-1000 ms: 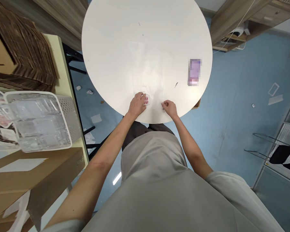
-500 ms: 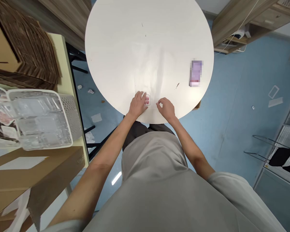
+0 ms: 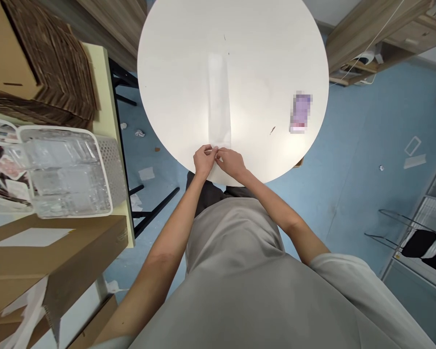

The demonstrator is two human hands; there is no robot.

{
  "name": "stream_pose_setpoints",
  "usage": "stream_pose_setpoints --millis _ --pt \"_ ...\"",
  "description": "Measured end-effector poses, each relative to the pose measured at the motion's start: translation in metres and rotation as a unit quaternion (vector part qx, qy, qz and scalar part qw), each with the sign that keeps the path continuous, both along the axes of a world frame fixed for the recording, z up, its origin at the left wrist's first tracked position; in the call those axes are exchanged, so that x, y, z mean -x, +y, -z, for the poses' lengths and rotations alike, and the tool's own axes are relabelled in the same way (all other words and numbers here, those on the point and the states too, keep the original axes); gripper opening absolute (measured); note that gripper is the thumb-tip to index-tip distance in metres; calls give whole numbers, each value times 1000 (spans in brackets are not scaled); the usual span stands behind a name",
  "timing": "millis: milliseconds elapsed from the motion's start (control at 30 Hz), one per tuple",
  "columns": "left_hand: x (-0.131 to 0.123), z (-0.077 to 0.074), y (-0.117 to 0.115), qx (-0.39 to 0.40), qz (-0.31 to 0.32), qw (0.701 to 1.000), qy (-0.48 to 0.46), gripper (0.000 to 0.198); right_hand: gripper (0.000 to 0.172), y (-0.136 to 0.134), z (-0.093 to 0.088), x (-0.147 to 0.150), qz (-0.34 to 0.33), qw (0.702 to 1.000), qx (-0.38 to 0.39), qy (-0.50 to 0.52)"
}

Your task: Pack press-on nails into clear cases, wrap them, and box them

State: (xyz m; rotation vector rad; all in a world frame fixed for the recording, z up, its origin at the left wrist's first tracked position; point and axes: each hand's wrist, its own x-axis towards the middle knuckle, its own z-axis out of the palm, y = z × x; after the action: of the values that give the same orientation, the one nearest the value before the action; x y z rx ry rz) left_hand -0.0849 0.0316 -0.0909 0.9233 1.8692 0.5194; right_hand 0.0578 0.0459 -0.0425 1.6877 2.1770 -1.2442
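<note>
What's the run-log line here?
pale strip on round white table | left hand at its near end | right hand close beside left hand | grasp unclear

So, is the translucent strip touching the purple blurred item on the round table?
Apart. The head view shows it: a wide stretch of the white round table lies between the translucent strip and the purple blurred item.

From mid-view we see a blurred purple rectangle (image 3: 301, 111) at two o'clock, crumpled paper (image 3: 381, 168) on the floor (image 3: 349, 145) at three, a cardboard box (image 3: 29, 261) at eight, a white basket (image 3: 116, 169) at nine, stacked cardboard (image 3: 58, 68) at ten.
</note>
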Motion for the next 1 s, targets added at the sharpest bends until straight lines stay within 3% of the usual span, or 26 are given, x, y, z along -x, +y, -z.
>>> stream_pose_setpoints --millis 200,333,433,667,733,833,900,1000 --pt "-1 8 4 27 -15 999 34 19 19 -3 16 -5 29 999 21 24" --pt "-2 11 10 33 -13 998 50 18 19 1 21 -22 149 989 9 0" --pt "-1 12 13 43 -3 997 56 18 26 5 27 -32 237 970 51 -13" --pt "-4 13 19 56 -12 996 72 16 24 10 45 -25 312 945 92 34" --pt "-2 12 20 64 -14 996 66 14 23 9 49 -24 355 922 121 99" --pt "5 8 17 63 -25 994 83 18 22 8 53 -30 430 856 190 215" --pt "14 6 13 69 -15 991 110 28 24 7 54 -36 460 819 226 260" --pt "26 6 6 129 39 986 97 55 28 5 53 -46 468 789 262 301"
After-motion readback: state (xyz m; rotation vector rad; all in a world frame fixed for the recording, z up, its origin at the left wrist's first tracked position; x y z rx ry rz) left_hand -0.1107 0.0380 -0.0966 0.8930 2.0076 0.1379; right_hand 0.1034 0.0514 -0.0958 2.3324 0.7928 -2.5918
